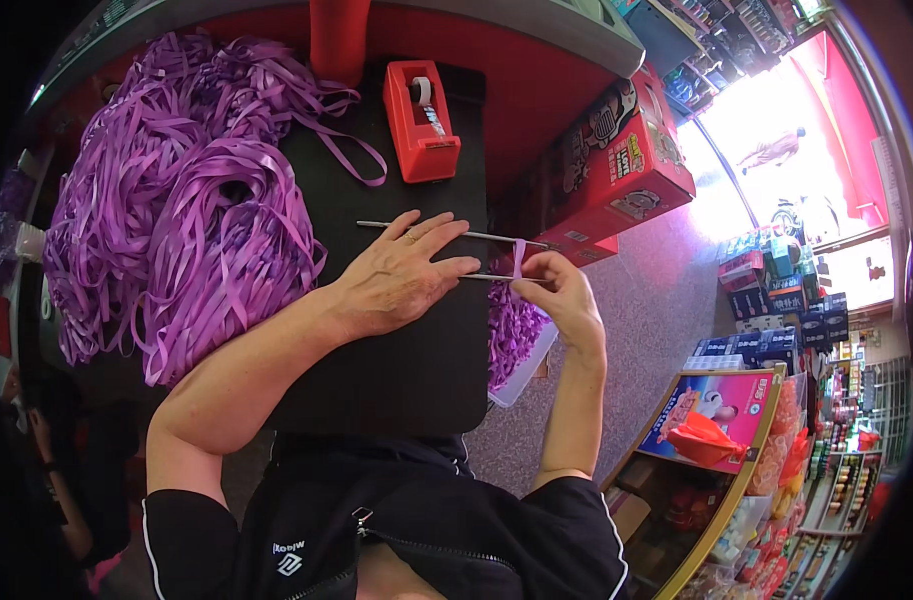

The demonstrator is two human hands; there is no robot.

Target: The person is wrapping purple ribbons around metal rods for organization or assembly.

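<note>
Two thin metal rods (pixel 489 237) lie roughly side by side and jut past the right edge of the black table (pixel 357 380). My left hand (pixel 392 280) rests flat over them, fingers stretched out and the thumb along the nearer rod. Around the rods' right part passes a strip of purple ribbon (pixel 520 258). My right hand (pixel 567 300) pinches at the ribbon by the nearer rod, thumb and forefinger together; the exact grip is partly hidden. Left of my left forearm lies a large heap of looped purple ribbons (pixel 207 220).
A red tape dispenser (pixel 424 125) stands at the table's far side. Below the right edge, a pale bin (pixel 529 368) holds purple ribbon pieces (pixel 512 335). Beyond it are a red carton (pixel 617 160) and a display case (pixel 712 420). Another person's arm (pixel 62 490) shows at lower left.
</note>
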